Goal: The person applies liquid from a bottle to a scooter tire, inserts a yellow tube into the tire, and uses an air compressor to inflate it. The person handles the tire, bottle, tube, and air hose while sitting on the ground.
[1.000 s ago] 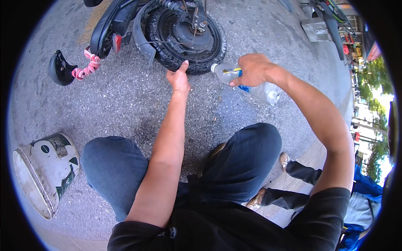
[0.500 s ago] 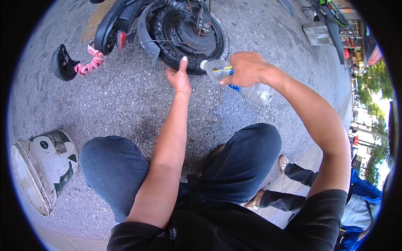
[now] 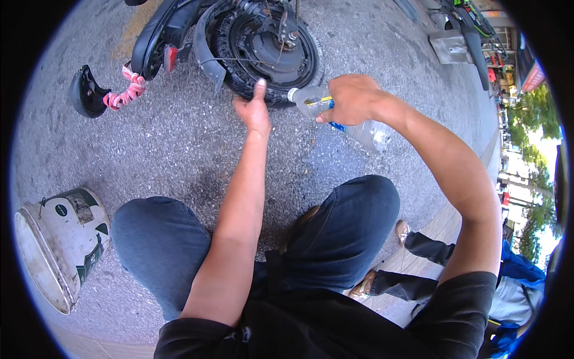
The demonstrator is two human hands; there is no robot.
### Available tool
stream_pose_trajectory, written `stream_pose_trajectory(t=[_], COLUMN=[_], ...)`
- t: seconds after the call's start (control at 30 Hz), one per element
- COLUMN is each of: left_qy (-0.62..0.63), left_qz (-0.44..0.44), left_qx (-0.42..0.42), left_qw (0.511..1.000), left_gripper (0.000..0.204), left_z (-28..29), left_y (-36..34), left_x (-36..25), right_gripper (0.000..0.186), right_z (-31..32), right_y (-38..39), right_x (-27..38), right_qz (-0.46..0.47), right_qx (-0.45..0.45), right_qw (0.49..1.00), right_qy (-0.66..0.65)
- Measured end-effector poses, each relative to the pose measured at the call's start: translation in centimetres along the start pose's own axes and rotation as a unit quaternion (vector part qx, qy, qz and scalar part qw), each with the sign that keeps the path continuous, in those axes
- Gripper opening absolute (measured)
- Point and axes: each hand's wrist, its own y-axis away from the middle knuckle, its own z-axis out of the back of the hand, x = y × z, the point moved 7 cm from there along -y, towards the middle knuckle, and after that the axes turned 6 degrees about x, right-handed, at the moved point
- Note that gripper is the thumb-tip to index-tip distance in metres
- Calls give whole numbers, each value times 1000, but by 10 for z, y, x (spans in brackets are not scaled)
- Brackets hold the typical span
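Observation:
A scooter wheel with a black tire (image 3: pixel 277 96) lies tilted at the top middle, its dark hub (image 3: pixel 280 64) facing up. My left hand (image 3: pixel 253 112) grips the near edge of the tire, thumb stretched over the top and the other fingers hidden beneath. Just to the right, my right hand (image 3: pixel 354 103) is closed around a clear plastic bottle (image 3: pixel 368 135) with a blue label. The bottle lies nearly sideways, its white-rimmed neck at the tire's near right edge. Whether any liquid leaves it, I cannot make out.
The scooter's dark fender (image 3: pixel 209 66) and red reflector (image 3: pixel 170 58) are beside the wheel. Left of them, a pink-wrapped lock (image 3: pixel 125 94) joins a black helmet-like shell (image 3: pixel 88 93). A dirty white bucket (image 3: pixel 75 230) lies tipped at left. Another person's legs (image 3: pixel 403 286) are at right.
Both hands keep nearly the same place and grip. The whole scene shifts very slightly to the left in the picture.

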Motion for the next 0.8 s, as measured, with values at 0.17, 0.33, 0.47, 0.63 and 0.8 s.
stream_pose_trajectory(t=[0.17,0.33,0.47,0.63,0.8], left_qy=[43,43,60,22,80], left_qz=[34,50,83,70,-17], left_qx=[72,42,15,60,92], left_qw=[996,997,995,995,992], left_gripper=[57,54,58,57,53], left_z=[-5,12,-3,4,5], left_y=[-2,-25,-1,-15,-44], left_x=[6,-8,17,3,-33], right_gripper=[60,60,59,55,54], right_z=[-1,-4,1,5,4], right_y=[-1,1,0,-2,5], right_x=[2,-7,-3,7,2], right_qz=[-1,-5,0,-10,-18], right_qx=[4,5,-13,8,14], right_qw=[1000,999,1000,999,999], right_qy=[24,36,22,33,37])
